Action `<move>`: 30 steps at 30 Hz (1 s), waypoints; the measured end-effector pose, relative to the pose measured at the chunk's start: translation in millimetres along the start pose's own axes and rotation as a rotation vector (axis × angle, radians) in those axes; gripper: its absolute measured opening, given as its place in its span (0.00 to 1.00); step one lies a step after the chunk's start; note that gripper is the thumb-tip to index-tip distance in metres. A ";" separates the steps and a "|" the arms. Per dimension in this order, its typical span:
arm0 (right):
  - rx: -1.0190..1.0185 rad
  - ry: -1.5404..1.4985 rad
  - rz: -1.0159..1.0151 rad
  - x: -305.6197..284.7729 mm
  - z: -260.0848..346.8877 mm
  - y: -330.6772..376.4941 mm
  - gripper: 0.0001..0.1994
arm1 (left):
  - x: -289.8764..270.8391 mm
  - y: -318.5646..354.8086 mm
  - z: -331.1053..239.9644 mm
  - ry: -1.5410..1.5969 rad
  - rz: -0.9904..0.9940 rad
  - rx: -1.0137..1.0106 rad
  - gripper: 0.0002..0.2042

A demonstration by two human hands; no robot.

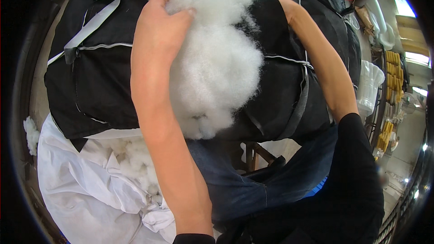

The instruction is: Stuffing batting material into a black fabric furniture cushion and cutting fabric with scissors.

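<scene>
A large heap of fluffy white fibre stuffing (217,68) spills down over the front of a black fabric cover (101,81), which lies bulky before me. My left hand (165,18) reaches onto the upper left side of the heap. Its thumb and fingers are bent around a part of the stuffing, and the fingertips sink out of sight in it. On the other side, my right forearm (323,49) runs up to the wrist. From there, my right hand is hidden under the black fabric beside the stuffing.
White ties and a grey-white strap (95,27) trail across the cover. At the lower left, a white cloth bag (86,171) holds more loose stuffing (135,158). Beneath the cover are my legs in jeans (239,185). Yellow bundles (394,77) sit on a rack at the right.
</scene>
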State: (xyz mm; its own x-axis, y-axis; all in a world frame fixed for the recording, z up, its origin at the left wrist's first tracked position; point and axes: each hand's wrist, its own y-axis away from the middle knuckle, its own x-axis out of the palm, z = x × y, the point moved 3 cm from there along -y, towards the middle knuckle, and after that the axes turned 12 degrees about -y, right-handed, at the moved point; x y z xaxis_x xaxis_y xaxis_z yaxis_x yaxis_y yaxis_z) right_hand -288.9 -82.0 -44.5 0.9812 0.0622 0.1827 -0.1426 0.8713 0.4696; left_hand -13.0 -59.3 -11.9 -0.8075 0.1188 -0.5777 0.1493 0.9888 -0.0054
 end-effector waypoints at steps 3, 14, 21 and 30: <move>-0.025 0.034 -0.045 26.7 -16.7 0.3 0.15 | 3.2 3.8 -3.2 0.020 -0.015 0.016 0.23; -0.524 0.054 -0.273 40.6 33.2 120.6 0.31 | 34.4 11.1 -32.5 0.096 0.370 0.270 0.22; -0.591 0.312 -0.063 71.5 -5.9 101.5 0.08 | 55.8 19.1 -35.6 -0.064 0.375 0.360 0.21; -1.490 0.452 -0.766 -45.1 65.6 153.8 0.12 | 40.2 9.2 -25.6 -0.052 0.296 0.076 0.20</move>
State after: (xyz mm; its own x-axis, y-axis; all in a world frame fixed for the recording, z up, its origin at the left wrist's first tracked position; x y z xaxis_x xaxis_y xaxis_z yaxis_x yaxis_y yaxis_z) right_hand -363.6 17.3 76.2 0.7567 -0.6525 -0.0414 0.3111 0.4151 -0.8549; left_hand -58.7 -43.1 -14.3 -0.6925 0.3938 -0.6044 0.4174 0.9021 0.1095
